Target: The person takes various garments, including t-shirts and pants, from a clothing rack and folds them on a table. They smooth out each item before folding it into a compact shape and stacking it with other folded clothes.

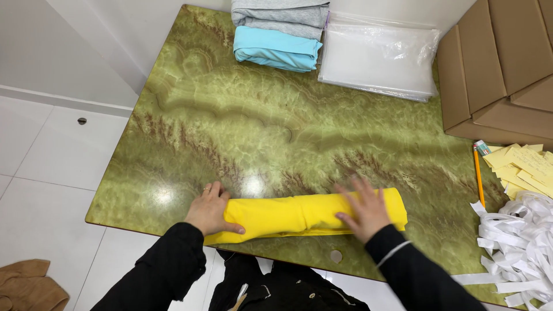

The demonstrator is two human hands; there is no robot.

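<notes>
Both open palms, left hand (208, 209) and right hand (364, 214), press my rolled yellow cloth garment (299, 216) on the green marbled counter (259, 126); I judge rolling nearly done, needing firm, even pressure.

Your view: bright, even indoor light from overhead. Glare spots on glossy green table (242, 132), strongest near your left hand (208, 210). Shadows soft, short. Your right hand (364, 212) motion-blurred at fingers. Clear plastic bags (380, 60) show sheen. Wide-angle bend at frame edges. Rest sharp.
</notes>
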